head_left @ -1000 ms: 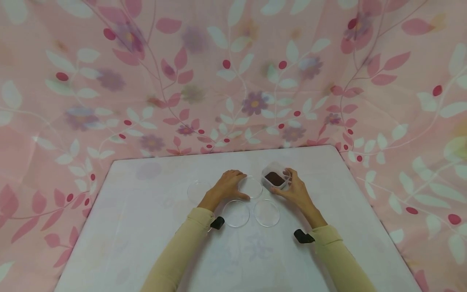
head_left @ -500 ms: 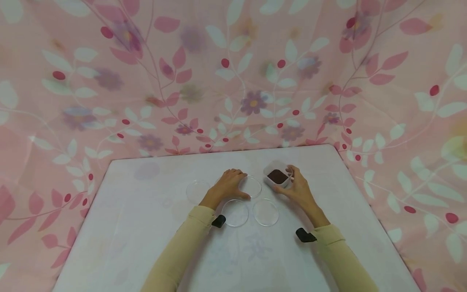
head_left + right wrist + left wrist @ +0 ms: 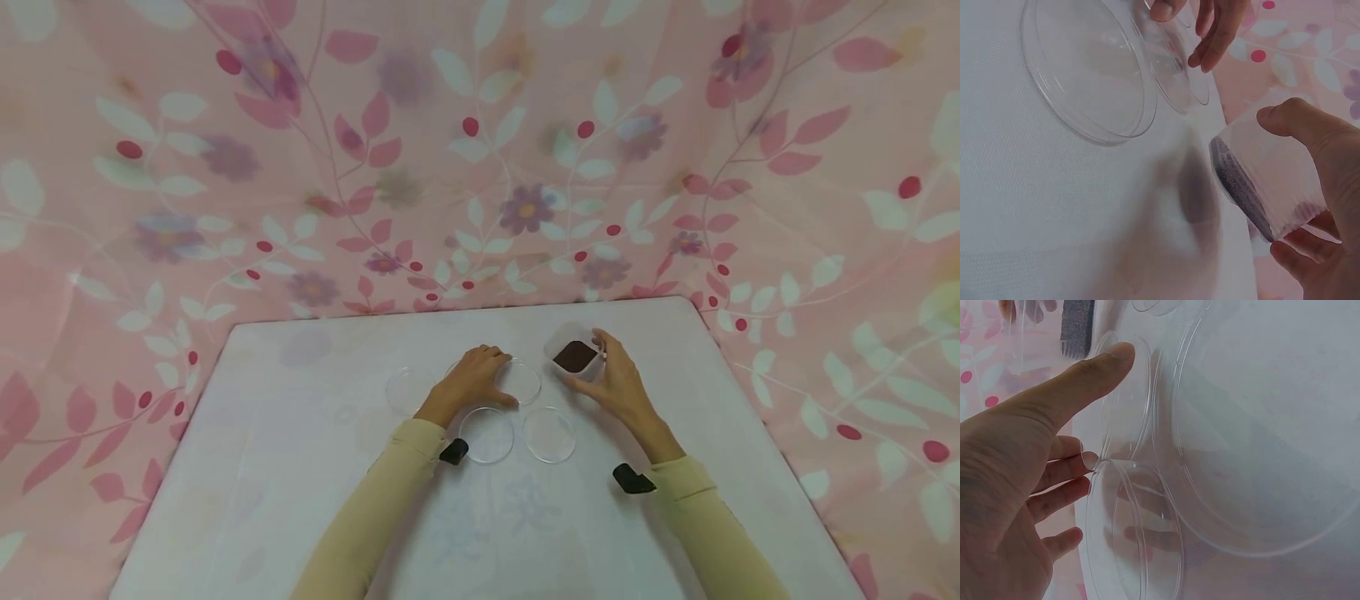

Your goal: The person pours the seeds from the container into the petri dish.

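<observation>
My right hand (image 3: 622,385) grips a translucent plastic tub (image 3: 557,343) between thumb and fingers. Dark brown, soil-like material (image 3: 574,357) covers its bottom. In the right wrist view the tub (image 3: 1272,162) is held above the table, its shadow below. My left hand (image 3: 471,382) is among several clear petri dishes, beside the back dish (image 3: 525,382). Its thumb (image 3: 1085,378) stretches over one dish in the left wrist view, and the other fingers are spread, loosely bent, close to the rims. Two dishes lie nearer me, the front left dish (image 3: 487,437) and the front right dish (image 3: 550,435).
Another petri dish (image 3: 408,387) lies left of my left hand, partly behind the wrist. A white cloth covers the table (image 3: 300,467), and a pink floral curtain (image 3: 450,167) hangs behind its back edge. Black wrist cameras are strapped to both sleeves.
My right hand has shifted the tub slightly back and to the right, and more of the dark material shows. My left hand stays in nearly the same place by the dishes.
</observation>
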A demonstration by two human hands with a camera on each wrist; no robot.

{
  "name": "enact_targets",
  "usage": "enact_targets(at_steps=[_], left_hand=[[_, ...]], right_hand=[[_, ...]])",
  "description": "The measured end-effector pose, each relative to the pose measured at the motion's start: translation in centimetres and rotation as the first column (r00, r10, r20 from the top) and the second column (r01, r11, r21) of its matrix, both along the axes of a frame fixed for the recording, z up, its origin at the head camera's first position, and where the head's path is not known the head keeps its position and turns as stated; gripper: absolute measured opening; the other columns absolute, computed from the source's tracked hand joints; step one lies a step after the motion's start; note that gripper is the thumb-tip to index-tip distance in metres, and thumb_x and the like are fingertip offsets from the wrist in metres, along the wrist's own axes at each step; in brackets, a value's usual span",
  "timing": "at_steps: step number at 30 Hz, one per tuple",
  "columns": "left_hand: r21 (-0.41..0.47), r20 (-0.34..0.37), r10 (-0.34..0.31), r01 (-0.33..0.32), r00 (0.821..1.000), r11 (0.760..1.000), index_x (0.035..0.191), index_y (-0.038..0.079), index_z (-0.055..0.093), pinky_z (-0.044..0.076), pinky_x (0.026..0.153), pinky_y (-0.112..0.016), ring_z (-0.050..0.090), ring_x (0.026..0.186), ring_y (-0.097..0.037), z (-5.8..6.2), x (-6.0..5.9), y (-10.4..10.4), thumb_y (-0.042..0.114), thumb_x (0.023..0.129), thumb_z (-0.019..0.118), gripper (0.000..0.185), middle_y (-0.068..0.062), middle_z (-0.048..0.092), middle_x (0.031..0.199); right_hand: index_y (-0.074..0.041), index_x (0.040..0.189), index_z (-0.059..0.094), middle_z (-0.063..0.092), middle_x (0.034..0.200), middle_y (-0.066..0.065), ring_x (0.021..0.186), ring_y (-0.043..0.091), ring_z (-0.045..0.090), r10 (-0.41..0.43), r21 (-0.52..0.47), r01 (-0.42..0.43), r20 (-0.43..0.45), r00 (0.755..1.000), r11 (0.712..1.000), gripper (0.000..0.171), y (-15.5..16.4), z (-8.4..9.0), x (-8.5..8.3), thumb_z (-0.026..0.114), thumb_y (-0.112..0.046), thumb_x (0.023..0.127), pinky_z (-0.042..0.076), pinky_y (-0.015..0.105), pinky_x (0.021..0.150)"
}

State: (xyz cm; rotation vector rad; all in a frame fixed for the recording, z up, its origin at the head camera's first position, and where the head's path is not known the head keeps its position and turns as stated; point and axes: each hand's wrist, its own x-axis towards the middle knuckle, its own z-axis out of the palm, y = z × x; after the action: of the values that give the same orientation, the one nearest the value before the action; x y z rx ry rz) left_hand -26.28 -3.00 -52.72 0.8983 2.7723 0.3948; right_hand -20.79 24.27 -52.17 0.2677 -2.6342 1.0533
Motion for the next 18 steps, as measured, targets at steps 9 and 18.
enact_targets(at_steps=[9, 18], left_hand=[[-0.024, 0.011, 0.001, -0.001, 1.000, 1.000, 0.141, 0.012, 0.052, 0.033, 0.119, -0.042, 0.047, 0.130, -0.024, 0.2, -0.1, 0.1, 0.059, 0.074, 0.077, 0.086, -0.006, 0.055, 0.138], [-0.018, 0.019, 0.003, -0.002, 1.000, 1.000, 0.141, 0.012, 0.052, 0.035, 0.117, -0.042, 0.048, 0.128, -0.024, 0.0, -0.1, -0.1, 0.059, 0.075, 0.077, 0.085, -0.006, 0.056, 0.137]], right_hand=[[0.000, 0.143, 0.037, 0.054, 0.126, 0.026, 0.113, 0.038, 0.055, 0.040, 0.116, -0.031, -0.080, 0.996, 0.993, 0.096, -0.3, 0.7, -0.4, 0.090, -0.024, 0.067, 0.050, 0.055, 0.091], [-0.004, 0.145, 0.039, 0.054, 0.126, 0.026, 0.111, 0.039, 0.054, 0.083, 0.182, -0.064, -0.098, 0.992, 0.981, 0.097, -1.0, 1.7, -0.5, 0.090, -0.026, 0.066, 0.052, 0.055, 0.091]])
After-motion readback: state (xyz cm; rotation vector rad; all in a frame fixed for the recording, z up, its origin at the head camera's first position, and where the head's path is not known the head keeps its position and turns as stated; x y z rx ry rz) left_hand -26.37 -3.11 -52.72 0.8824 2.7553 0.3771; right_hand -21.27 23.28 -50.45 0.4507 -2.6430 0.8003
